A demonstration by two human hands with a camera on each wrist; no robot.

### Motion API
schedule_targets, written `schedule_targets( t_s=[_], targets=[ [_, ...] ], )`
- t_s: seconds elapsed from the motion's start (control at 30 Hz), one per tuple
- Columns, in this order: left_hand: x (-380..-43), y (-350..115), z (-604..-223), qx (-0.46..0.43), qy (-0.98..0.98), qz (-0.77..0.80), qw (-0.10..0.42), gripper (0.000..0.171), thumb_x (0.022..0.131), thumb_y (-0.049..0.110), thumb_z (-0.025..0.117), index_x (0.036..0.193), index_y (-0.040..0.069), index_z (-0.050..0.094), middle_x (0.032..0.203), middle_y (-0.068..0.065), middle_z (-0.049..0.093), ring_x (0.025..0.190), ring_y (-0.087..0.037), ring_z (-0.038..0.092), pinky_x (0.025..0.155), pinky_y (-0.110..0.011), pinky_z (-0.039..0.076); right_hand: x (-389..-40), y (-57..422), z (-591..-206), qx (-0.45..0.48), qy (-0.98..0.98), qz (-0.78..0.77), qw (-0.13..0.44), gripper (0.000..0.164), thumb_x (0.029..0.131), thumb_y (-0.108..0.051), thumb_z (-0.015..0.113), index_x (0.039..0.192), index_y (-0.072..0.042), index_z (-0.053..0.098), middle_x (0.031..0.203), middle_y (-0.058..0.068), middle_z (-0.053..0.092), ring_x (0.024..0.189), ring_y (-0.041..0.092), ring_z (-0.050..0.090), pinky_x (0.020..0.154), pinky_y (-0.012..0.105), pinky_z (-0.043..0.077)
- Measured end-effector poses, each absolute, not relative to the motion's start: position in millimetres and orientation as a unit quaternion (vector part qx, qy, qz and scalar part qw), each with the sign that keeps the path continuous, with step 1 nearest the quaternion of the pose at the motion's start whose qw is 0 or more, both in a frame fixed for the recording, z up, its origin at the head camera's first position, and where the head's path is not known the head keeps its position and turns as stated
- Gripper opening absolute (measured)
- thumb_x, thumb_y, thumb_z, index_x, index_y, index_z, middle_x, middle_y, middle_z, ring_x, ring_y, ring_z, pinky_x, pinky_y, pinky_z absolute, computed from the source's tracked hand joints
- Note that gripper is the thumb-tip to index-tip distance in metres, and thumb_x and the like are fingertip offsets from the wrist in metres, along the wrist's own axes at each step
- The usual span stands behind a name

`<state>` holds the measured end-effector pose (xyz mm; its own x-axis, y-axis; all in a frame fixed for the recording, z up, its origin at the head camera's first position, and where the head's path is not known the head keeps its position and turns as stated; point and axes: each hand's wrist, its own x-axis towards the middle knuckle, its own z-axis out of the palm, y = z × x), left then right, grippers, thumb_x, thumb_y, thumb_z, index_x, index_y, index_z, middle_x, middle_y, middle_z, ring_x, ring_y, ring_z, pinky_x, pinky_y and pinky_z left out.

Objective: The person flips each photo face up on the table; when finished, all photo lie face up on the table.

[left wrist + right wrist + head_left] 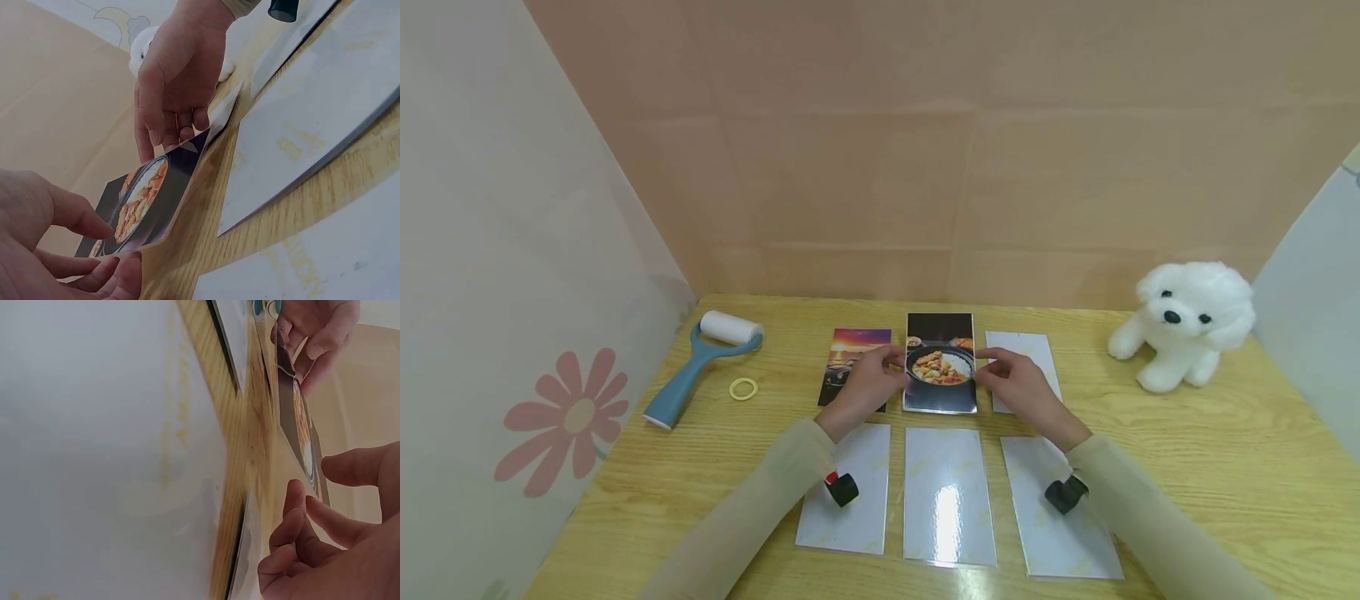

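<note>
A glossy photo card [938,365] showing a rice dish in a black bowl is raised off the table at the middle of the back row. My left hand [871,382] pinches its left edge, thumb on the picture side and fingers behind, as the left wrist view shows. At the opposite edge, my right hand [1021,390] holds the card between thumb and index finger, the other fingers curled below. Partly behind the left hand lies a sunset photo card [838,371]. A white-backed card [1037,354] lies beside the right hand.
Three white-backed cards, left [850,521], middle [947,492] and right [1067,542], form the front row under the forearms. A blue-handled lint roller [688,375] and a yellow ring [743,389] lie at left. A white plush dog [1183,325] sits at right.
</note>
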<state>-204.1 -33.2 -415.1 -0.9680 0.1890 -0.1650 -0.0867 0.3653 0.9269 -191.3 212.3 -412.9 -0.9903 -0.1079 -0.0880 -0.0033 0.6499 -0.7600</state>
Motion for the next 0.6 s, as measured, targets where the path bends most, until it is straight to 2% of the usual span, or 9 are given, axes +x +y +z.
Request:
schedule_targets(
  t_s=[0.2,0.37,0.47,0.6],
  targets=[
    [-205.7,-31.6,-414.6,0.025,0.832,0.54,0.125,0.054,0.087,0.006,0.071,0.139,0.0,0.057,0.117,-0.008,0.062,0.091,-0.02,0.057,0.076,-0.029,0.05,-194.5,211.0,-411.8,-0.03,0.91,-0.407,0.072,0.04,0.099,-0.018,0.062,0.135,0.0,0.059,0.102,0.014,0.068,0.088,0.026,0.057,0.071,0.034,0.045],
    [-207.2,-31.2,-414.8,0.026,0.843,0.522,0.126,0.05,0.091,0.012,0.068,0.138,0.0,0.058,0.115,-0.007,0.061,0.092,-0.021,0.055,0.073,-0.029,0.048,-197.3,210.1,-412.5,-0.029,0.916,-0.392,0.083,0.041,0.1,-0.019,0.061,0.135,0.001,0.058,0.104,0.015,0.069,0.089,0.026,0.059,0.073,0.035,0.046],
    [-207.3,-31.2,-415.0,0.026,0.847,0.515,0.128,0.046,0.094,0.014,0.065,0.138,-0.001,0.058,0.118,-0.008,0.061,0.095,-0.022,0.056,0.077,-0.031,0.051,-198.5,208.8,-413.1,-0.031,0.921,-0.379,0.087,0.042,0.099,-0.021,0.062,0.134,0.002,0.059,0.106,0.016,0.069,0.09,0.027,0.061,0.075,0.037,0.049],
    [-207.6,-30.4,-415.5,0.022,0.851,0.508,0.13,0.046,0.097,0.018,0.063,0.138,-0.001,0.058,0.125,-0.012,0.061,0.105,-0.024,0.056,0.092,-0.039,0.052,-199.1,207.9,-412.8,-0.037,0.927,-0.363,0.091,0.041,0.098,-0.021,0.063,0.131,0.004,0.061,0.107,0.018,0.069,0.091,0.027,0.063,0.078,0.042,0.052]
  ],
)
